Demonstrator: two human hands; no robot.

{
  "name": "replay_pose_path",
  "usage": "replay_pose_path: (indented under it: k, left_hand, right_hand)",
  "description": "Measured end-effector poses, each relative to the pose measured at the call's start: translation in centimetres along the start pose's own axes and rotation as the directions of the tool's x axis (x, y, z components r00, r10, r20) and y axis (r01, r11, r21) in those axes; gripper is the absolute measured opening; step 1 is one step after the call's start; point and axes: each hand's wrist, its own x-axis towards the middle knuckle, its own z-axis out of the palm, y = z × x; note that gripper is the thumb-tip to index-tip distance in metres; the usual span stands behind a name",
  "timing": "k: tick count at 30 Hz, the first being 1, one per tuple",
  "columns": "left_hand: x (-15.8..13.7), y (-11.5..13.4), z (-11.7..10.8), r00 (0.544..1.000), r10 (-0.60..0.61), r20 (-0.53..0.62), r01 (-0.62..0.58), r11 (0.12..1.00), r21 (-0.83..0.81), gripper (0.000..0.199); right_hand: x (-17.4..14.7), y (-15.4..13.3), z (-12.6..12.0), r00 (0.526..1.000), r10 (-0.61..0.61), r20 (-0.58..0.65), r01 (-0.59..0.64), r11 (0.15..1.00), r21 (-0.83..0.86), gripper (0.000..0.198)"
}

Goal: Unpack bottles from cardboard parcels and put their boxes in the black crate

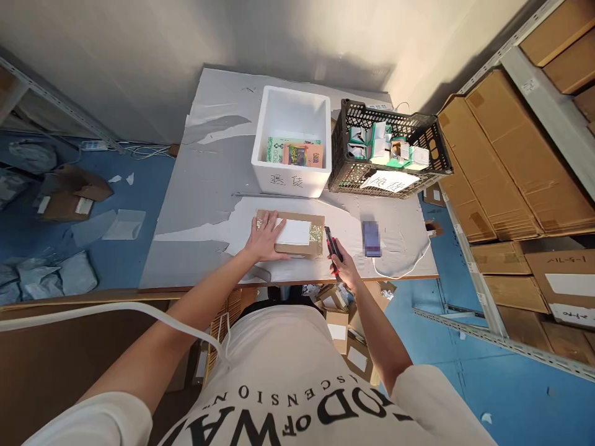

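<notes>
A small brown cardboard box (280, 249) lies flat on the table, with a white label (296, 232) on its top and shiny clear tape at its right end. My left hand (266, 237) rests on the box's left part, fingers spread. In my right hand (344, 265) is a black and red box cutter (333, 249), its tip pointing up and left beside the box's right end. From this view I cannot tell whether the tip touches the box. To the right of that hand lies a phone (371, 239) with a white cable plugged in.
Behind the box stand a white foam bin (292, 182) with colourful packets inside and a black plastic crate (341, 167) holding small white-green boxes. Shelving with large cartons (506, 148) rises on the right. Opened boxes (337, 325) lie below the table's front edge. A white cable (139, 306) crosses my left arm.
</notes>
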Motion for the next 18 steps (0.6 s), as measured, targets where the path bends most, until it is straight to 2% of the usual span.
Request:
replay_pose_path:
  k: [2, 5, 9, 14, 18]
  left_hand:
    - [0.1, 0.4, 0.4, 0.999, -0.011, 0.039, 0.009, 0.999, 0.037, 0.111]
    - [-0.2, 0.8, 0.8, 0.998, -0.043, 0.036, 0.04, 0.997, 0.063, 0.106]
    - [-0.3, 0.9, 0.9, 0.997, -0.076, 0.025, 0.074, 0.996, 0.051, 0.102]
    - [-0.2, 0.9, 0.8, 0.991, -0.112, 0.07, 0.11, 0.993, 0.031, 0.104]
    - [-0.2, 0.8, 0.6, 0.985, -0.135, 0.112, 0.133, 0.991, 0.023, 0.105]
  right_hand:
    - [-0.3, -0.2, -0.1, 0.999, 0.014, 0.037, -0.014, 1.0, 0.007, 0.079]
    - [-0.2, -0.6, -0.6, 0.996, 0.034, 0.079, -0.032, 0.999, -0.029, 0.076]
    - [0.0, -1.3, -1.9, 0.987, 0.065, 0.147, -0.045, 0.99, -0.133, 0.071]
    - [-0.2, -2.5, -3.4, 0.962, 0.124, 0.244, -0.073, 0.975, -0.209, 0.07]
    - [-0.8, -2.7, -4.2, 0.954, 0.153, 0.259, -0.096, 0.971, -0.218, 0.073]
